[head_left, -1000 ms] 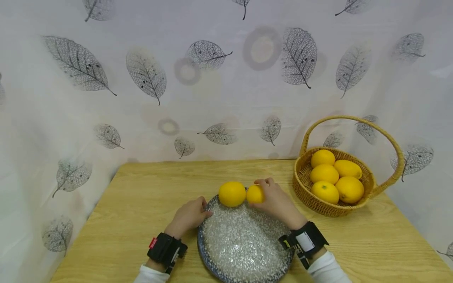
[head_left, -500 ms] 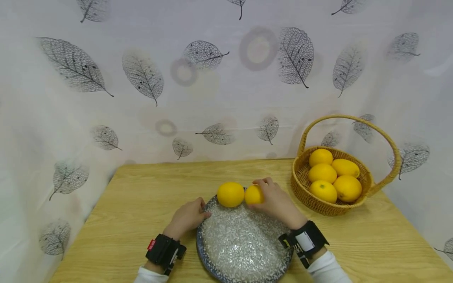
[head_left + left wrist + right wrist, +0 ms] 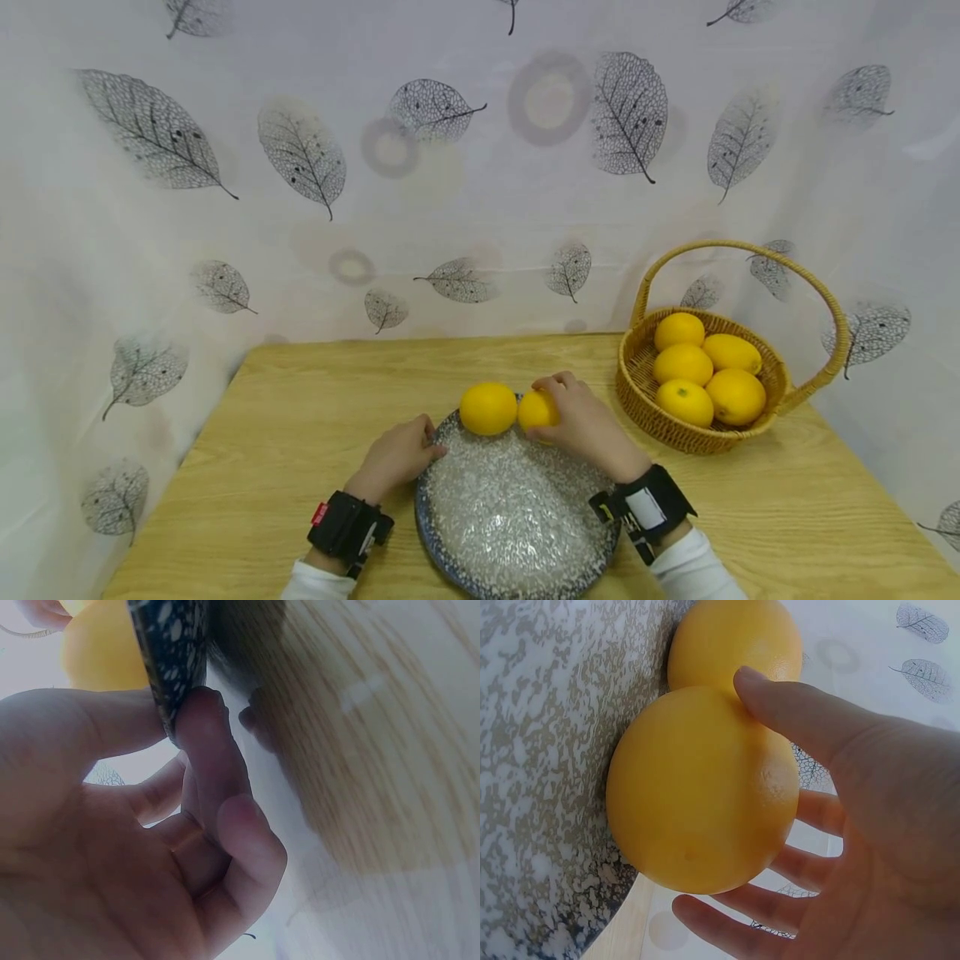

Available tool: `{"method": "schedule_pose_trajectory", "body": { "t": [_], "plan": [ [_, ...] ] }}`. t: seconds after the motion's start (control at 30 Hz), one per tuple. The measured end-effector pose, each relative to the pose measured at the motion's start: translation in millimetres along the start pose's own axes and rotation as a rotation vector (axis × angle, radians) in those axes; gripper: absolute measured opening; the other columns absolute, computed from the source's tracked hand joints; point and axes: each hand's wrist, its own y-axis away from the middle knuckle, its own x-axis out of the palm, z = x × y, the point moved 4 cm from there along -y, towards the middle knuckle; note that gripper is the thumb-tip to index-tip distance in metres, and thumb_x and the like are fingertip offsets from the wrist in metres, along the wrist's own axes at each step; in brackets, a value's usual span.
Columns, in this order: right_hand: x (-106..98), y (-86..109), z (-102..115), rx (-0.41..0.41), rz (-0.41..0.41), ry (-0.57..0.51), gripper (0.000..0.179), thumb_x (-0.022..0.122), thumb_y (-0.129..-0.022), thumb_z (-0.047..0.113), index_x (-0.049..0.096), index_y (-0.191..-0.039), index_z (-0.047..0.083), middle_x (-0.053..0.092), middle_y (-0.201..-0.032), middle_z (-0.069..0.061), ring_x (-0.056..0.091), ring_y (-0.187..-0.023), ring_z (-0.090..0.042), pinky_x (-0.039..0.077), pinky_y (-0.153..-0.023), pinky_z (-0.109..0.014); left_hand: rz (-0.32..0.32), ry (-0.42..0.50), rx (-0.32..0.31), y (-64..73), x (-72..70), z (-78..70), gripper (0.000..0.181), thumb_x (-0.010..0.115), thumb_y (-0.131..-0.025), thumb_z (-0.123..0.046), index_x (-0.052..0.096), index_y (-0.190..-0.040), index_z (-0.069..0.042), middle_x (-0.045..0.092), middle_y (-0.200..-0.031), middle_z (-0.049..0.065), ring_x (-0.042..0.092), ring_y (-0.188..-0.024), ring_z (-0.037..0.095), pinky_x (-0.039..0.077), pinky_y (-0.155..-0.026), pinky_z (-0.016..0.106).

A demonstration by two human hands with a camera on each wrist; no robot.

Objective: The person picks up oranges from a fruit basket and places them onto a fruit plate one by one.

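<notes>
White-sleeved left forearm [image 3: 317,581] and white-sleeved right forearm [image 3: 696,568] both slant inward from the bottom of the head view. My bare left hand [image 3: 397,457], lower left of centre: pinch grip, extended thumb [image 3: 124,724] opposing bent fingers [image 3: 217,765]. My bare right hand [image 3: 588,427], right of centre, slightly higher: curved grasp. Right-wrist view: right thumb [image 3: 802,711] upper right, right-hand fingers [image 3: 735,930] below, gaps between them.

The plate [image 3: 517,521] looks like glazed ceramic — glossy, with a finely bumpy, speckled face — while the yellow fruit [image 3: 697,791] has a smooth skin with a soft sheen and slight dimpling. Beneath is a wood-grained tabletop [image 3: 322,392], smooth and faintly reflective. The basket [image 3: 675,437] appears woven wicker, ridged and rough, and the sleeves [image 3: 692,571] are matt cloth.
</notes>
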Motion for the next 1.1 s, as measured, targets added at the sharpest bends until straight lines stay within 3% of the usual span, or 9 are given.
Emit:
{"method": "schedule_pose_trajectory", "body": {
  "t": [0.6,1.1],
  "plan": [
    [-0.6,0.6,1.3,-0.013,0.005,0.018,0.066,0.079,-0.074,0.040,0.058,-0.128,0.009,0.058,-0.127,-0.020,0.057,-0.104,-0.033,0.054,-0.083,-0.050,0.000,-0.012,-0.006,0.8,-1.3,-1.4,0.030,0.068,-0.088,-0.030,0.061,-0.102,-0.005,0.059,-0.073,0.006,0.049,-0.061,0.017,0.035,-0.052,0.027],
    [-7.7,0.6,0.4,-0.005,0.000,-0.002,0.061,0.067,-0.087,0.043,0.054,-0.134,0.007,0.054,-0.133,-0.023,0.054,-0.115,-0.039,0.049,-0.094,-0.057,0.002,-0.020,-0.008,0.3,-1.5,-1.0,0.030,0.068,-0.088,-0.031,0.061,-0.102,-0.005,0.059,-0.073,0.006,0.049,-0.061,0.017,0.035,-0.052,0.027]
  ]
}}
